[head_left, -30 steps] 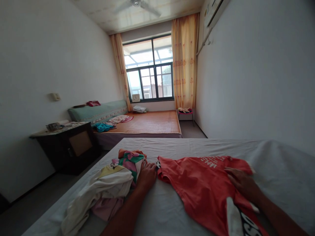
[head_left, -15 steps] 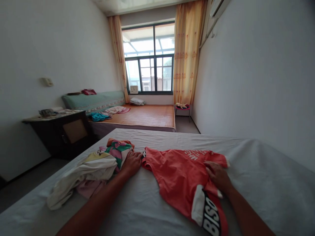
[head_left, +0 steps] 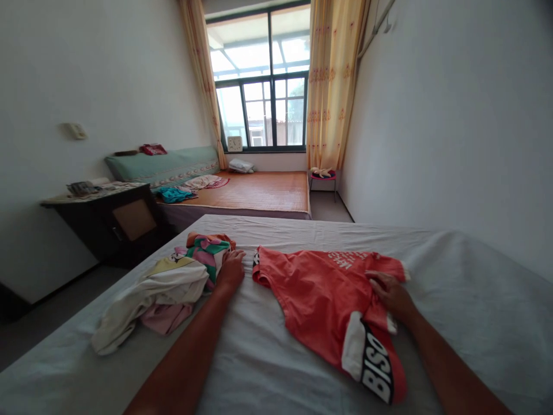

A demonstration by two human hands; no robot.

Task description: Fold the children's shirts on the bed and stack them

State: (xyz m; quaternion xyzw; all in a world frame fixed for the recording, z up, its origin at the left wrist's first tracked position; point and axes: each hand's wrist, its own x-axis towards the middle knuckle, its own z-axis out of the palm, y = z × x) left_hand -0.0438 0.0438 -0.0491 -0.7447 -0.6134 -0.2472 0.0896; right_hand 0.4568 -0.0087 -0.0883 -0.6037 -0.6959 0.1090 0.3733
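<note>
A red garment (head_left: 311,288) with white print and a black-and-white strip lettered "BISO" lies spread on the white sheet (head_left: 242,346). On its right part rests my right hand (head_left: 391,293), fingers stretched over the cloth and not closed on it. My left hand (head_left: 232,270) is at the right edge of a loose pile of clothes, fingers extended, a small gap from the red garment. In that pile are a green and pink patterned piece (head_left: 207,253), a cream garment (head_left: 168,288) and a pink piece (head_left: 166,317).
Beyond the sheet stands a bed with a brown mat (head_left: 268,190), with a blue cloth (head_left: 175,195) on it. A dark cabinet (head_left: 129,222) is at the left. A small stool (head_left: 324,174) stands by the curtain (head_left: 332,86), near the right wall.
My left hand has moved off the red garment's left edge, toward the clothes pile. The right hand stays on the garment. The view has tipped down slightly.
</note>
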